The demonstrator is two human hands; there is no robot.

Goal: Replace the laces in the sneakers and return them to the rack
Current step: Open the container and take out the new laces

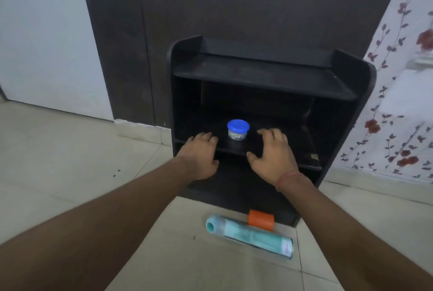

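Note:
A black shoe rack [262, 75] stands against a dark wall panel, with a top shelf and a middle shelf in sight. No sneakers or laces show in this view. On the middle shelf sits a small clear jar with a blue lid [238, 129]. My left hand [199, 155] reaches over the middle shelf's front edge, left of the jar, fingers relaxed and holding nothing. My right hand [273, 155] hovers just right of the jar with fingers spread, apart from it and empty.
On the tiled floor in front of the rack lie a teal roll in clear wrap [250, 235] and an orange cylinder [261, 220]. A white wall [42, 40] is at the left, floral wallpaper [403, 103] at the right.

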